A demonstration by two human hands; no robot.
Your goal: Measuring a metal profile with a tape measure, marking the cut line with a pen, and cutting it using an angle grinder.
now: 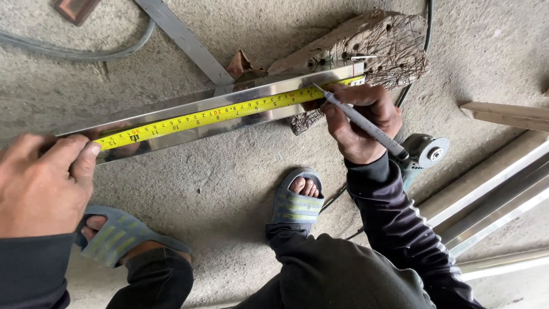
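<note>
A shiny steel bar (189, 130) lies across the concrete floor, its right end resting on a worn wooden block (372, 43). A yellow tape measure blade (223, 113) is stretched along the bar's top. My left hand (43, 183) grips the tape's case at the bar's left end. My right hand (363, 123) holds a grey marking pen (360, 120), its tip touching the tape near the bar's right end.
An angle grinder (426, 151) lies on the floor just right of my right wrist. Several steel bars (492, 200) lie at the right. A flat metal strip (186, 40) and a grey cable (74, 52) cross the top. My sandalled feet (297, 200) are below the bar.
</note>
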